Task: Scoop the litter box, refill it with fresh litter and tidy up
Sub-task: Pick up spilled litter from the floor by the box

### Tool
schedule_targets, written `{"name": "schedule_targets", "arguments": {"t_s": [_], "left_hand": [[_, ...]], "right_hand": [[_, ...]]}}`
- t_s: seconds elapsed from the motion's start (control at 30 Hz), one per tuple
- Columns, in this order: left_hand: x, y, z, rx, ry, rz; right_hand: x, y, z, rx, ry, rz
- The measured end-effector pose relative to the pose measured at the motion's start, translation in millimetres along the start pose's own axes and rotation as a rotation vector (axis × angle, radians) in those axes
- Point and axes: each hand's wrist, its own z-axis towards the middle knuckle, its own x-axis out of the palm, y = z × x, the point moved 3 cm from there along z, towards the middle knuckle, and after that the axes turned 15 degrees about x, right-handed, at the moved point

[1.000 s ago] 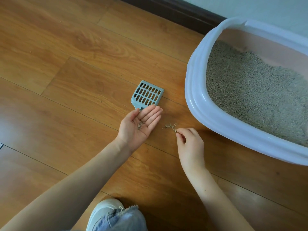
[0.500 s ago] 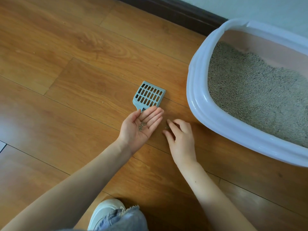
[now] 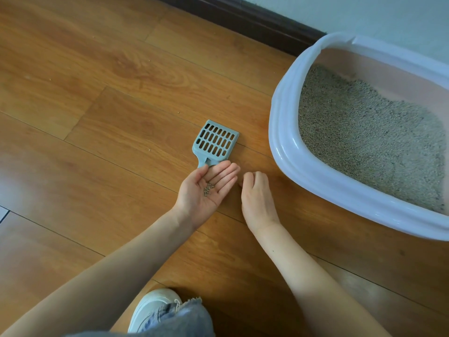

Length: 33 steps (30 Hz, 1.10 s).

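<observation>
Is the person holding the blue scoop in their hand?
No, the blue scoop lies on the floor, and the left hand is open, palm up, with only litter pellets on it.

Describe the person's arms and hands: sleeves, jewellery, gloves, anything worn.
Both forearms are bare right up to the frame edge, with no sleeves in view. The left hand and the right hand wear no gloves, and no rings, watch or bracelet show on the fingers or wrists. Fingernails are too small to judge.
</observation>
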Motion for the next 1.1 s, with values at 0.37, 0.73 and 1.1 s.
{"name": "schedule_targets", "arguments": {"t_s": [0.37,0.73,1.1], "left_hand": [[9.2,4.4,1.9,-0.050,0.086,0.007],[4.3,-15.6,6.3,0.009,0.008,-0.077],[6.3,-14.8,7.9,0.019,0.005,-0.063]], "right_hand": [[-30.8,45.4,-23.3,-0.304,-0.089,0.188],[-30.6,-42.3,-6.0,0.165,-0.141,0.308],[-14.8,-19.0,-7.8,-0.067,-0.106,0.196]]}}
